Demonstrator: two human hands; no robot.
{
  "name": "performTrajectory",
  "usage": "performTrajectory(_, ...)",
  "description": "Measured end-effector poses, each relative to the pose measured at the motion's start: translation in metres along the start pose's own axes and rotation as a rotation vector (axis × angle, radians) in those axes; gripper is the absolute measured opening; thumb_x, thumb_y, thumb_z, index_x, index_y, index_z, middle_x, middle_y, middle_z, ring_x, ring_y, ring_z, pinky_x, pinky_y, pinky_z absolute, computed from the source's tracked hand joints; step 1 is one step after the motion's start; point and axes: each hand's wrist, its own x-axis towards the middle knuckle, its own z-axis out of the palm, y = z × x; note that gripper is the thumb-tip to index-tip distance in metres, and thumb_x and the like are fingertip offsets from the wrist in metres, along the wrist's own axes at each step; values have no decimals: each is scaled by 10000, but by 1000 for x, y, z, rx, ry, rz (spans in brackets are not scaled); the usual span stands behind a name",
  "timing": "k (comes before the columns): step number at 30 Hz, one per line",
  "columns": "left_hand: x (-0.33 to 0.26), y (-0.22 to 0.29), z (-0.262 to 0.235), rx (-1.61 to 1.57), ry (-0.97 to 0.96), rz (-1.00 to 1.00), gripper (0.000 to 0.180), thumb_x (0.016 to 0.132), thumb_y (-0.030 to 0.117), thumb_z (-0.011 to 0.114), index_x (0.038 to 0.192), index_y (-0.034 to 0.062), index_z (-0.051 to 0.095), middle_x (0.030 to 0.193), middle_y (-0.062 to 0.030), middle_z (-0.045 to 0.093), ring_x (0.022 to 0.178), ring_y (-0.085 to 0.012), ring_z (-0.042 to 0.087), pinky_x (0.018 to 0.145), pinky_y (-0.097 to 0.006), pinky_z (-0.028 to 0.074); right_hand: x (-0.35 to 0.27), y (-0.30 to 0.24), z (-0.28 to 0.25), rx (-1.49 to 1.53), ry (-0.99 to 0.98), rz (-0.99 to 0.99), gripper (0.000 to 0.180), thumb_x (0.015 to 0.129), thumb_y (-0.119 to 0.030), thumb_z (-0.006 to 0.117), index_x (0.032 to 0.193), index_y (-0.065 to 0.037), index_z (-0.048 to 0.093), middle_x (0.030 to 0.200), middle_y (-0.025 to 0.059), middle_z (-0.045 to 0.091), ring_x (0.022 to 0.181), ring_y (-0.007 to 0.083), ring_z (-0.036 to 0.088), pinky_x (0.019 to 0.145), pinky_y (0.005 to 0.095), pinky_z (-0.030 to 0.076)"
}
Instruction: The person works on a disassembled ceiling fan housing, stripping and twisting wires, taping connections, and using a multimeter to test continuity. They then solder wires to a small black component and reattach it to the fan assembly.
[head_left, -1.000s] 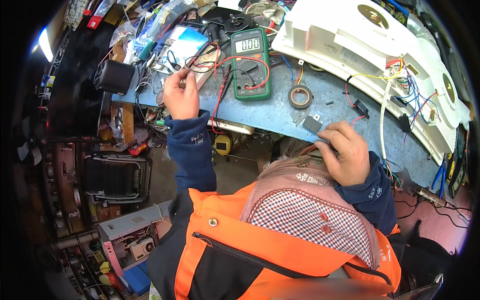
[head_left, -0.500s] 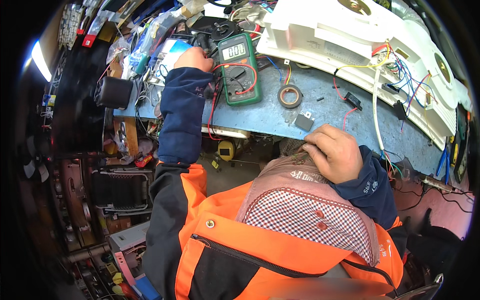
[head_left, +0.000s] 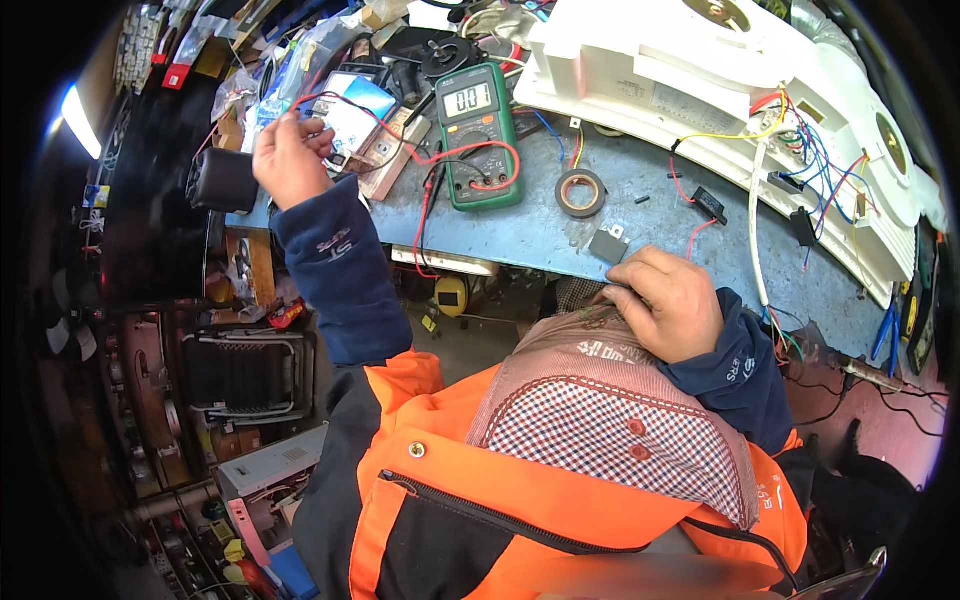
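My left hand (head_left: 291,162) is raised at the left end of the bench, its fingers pinched on the red test lead (head_left: 372,117). That lead loops back to a green multimeter (head_left: 478,140) with its display lit. Resting at the bench's front edge, my right hand (head_left: 668,305) has curled fingers; what they hold, if anything, is hidden. Just beyond its fingertips lies a small grey square component (head_left: 607,246) with metal tabs. A roll of black tape (head_left: 580,193) lies between the meter and that component.
A large white appliance housing (head_left: 690,90) with coloured wires (head_left: 815,150) fills the far right of the blue bench (head_left: 530,235). Clutter and plastic bags (head_left: 315,55) crowd the far left. A black box (head_left: 222,180) stands beside my left hand. Pliers (head_left: 884,328) are at the right edge.
My left hand has moved left, away from the multimeter, drawing the red lead up with it. A pale block beside the meter is now uncovered. The display reading has changed; my right hand stays put.
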Motion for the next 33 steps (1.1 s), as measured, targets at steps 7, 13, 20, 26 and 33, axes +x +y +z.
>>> performTrajectory(7, -53, 94, -7, -369, -291, 312, 217, 1143, 132, 567, 1229, -42, 664, 841, -156, 730, 662, -228, 672, 653, -365, 578, 5, -7, -7, 162, 76, 24, 154, 907, -64, 822, 1033, -3, 759, 922, 160, 718, 780, 327, 714, 688, 386, 573)
performTrajectory(13, -132, 112, 29, -453, -1085, 342, 239, 1026, 34, 687, 1251, -42, 708, 961, -180, 786, 844, -275, 756, 769, -413, 625, 7, -12, -28, 518, -37, 23, 337, 937, -94, 845, 1240, 7, 735, 1036, 122, 734, 894, 214, 722, 790, 327, 569)
performTrajectory(20, -234, 92, 93, -93, -1177, 873, 300, 780, 92, 814, 1076, 84, 769, 951, -22, 699, 760, -239, 675, 655, -352, 521, -15, -16, -29, 1242, -229, 430, 895, 867, -350, 949, 1544, 20, 496, 1352, 96, 659, 1263, 197, 644, 1085, 367, 511)
performTrajectory(26, -241, 93, 102, -320, -1275, 664, 407, 725, -4, 921, 1100, -3, 765, 965, -117, 709, 756, -271, 711, 627, -363, 571, -18, -4, -21, 647, -180, -67, 592, 797, -251, 973, 1259, -25, 682, 1271, 136, 672, 1142, 349, 666, 970, 427, 538)
performTrajectory(33, -237, 82, 101, -192, -1237, 705, 392, 736, 100, 926, 1088, 26, 770, 997, -129, 710, 791, -319, 697, 680, -388, 567, -35, -7, -25, 651, -12, 77, 183, 933, -26, 733, 1112, -18, 697, 1017, 112, 701, 918, 232, 683, 843, 370, 543)
